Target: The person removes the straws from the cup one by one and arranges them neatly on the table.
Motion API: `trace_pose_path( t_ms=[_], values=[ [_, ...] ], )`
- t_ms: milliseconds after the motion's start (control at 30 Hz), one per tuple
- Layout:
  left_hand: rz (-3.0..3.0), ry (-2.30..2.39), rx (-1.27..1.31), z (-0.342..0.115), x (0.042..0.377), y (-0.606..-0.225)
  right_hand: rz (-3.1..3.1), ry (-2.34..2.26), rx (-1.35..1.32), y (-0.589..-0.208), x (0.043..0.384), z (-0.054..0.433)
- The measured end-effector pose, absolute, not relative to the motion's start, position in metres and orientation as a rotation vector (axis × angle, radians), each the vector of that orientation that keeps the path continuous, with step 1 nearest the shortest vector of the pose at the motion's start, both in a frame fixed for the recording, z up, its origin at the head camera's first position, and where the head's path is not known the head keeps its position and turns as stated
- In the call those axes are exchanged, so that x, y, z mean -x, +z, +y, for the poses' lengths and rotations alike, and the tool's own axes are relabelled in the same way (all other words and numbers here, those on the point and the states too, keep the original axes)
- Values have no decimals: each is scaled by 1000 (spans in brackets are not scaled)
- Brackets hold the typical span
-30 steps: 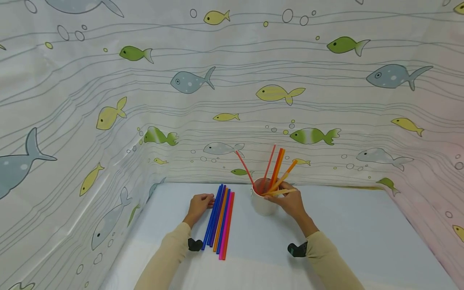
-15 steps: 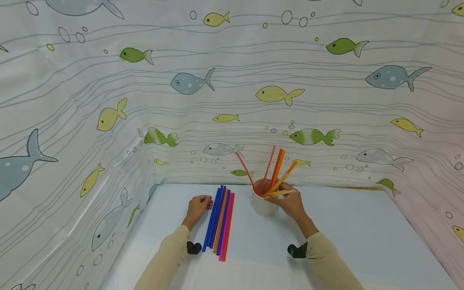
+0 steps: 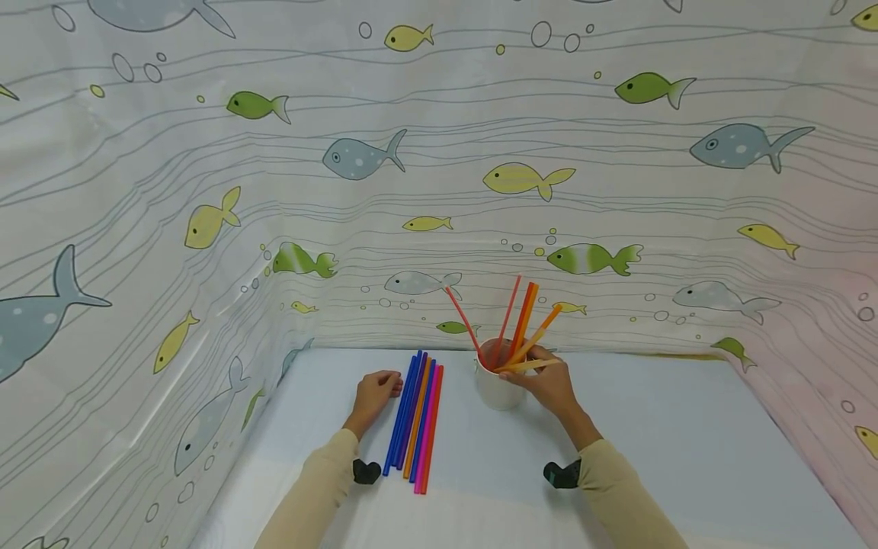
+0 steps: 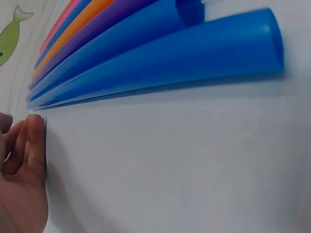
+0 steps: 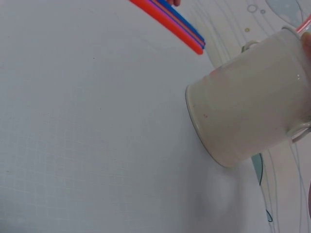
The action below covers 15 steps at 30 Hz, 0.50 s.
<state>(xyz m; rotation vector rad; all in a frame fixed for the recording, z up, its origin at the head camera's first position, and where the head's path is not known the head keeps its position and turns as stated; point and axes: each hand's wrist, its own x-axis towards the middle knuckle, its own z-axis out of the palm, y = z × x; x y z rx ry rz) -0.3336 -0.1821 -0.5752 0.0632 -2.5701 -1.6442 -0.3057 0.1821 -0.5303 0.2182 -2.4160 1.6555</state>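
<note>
We note the right hand (image 3: 552, 381) gripping the glossy, cylindrical cup (image 3: 497, 390) by its rim, any pinch on its fanned straws (image 3: 527, 314) unclear, and the left hand (image 3: 374, 392) loosely curled, unloaded, beside smooth hollow tubes (image 3: 417, 423) on the pale table (image 3: 652, 435).

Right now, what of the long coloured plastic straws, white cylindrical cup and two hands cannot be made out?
Head view: lower ends of the red and orange straws, hidden inside the white cup.
Left wrist view: near end of the purple straw, cut off by the top edge.
Right wrist view: most of the right hand, cut off by the right edge.
</note>
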Motion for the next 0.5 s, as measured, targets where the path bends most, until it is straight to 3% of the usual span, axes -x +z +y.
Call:
trace_pose_path(
  t_ms=[500],
  values=[
    [-2466, -1715, 75, -175, 339, -551, -2405, 1651, -226, -533, 307, 182]
  ],
)
